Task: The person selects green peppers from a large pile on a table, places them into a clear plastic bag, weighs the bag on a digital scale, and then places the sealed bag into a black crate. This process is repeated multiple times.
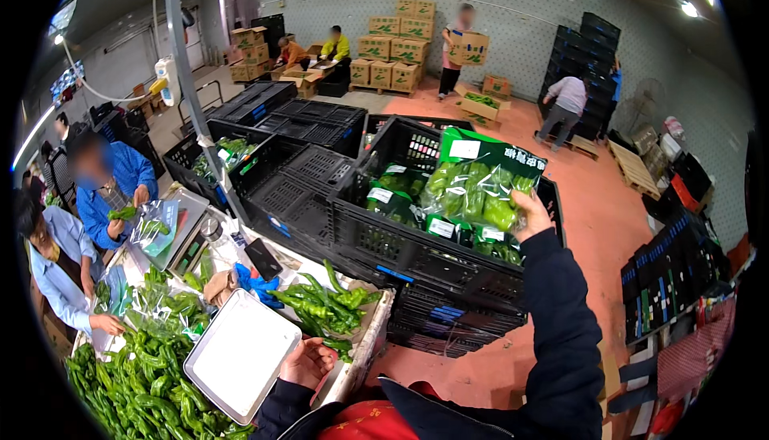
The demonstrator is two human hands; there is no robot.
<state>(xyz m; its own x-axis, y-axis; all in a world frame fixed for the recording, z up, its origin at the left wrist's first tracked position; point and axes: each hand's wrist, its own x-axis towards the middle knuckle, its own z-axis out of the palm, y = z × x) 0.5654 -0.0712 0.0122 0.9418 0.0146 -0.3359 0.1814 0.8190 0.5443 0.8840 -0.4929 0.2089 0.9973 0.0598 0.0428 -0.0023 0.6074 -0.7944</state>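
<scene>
My right hand (533, 215) grips the lower right edge of a clear plastic bag of green peppers (477, 191), which has a green printed top and a white label. It holds the bag over an open black plastic crate (360, 224). Inside the crate lie several similar packed bags (390, 197). My left hand (309, 361) is low in front of me, palm up with loosely curled fingers, beside the right edge of a white metal-rimmed tray (243, 353). Whether it touches the tray is unclear. Loose green peppers (327, 302) lie just beyond this hand.
A large heap of green peppers (156, 380) covers the near left table. Two people (117, 188) handle peppers and bags across it. A metal post (198, 91) rises beside closed black crates (300, 182). A phone (263, 258) and blue gloves (258, 284) lie on the table.
</scene>
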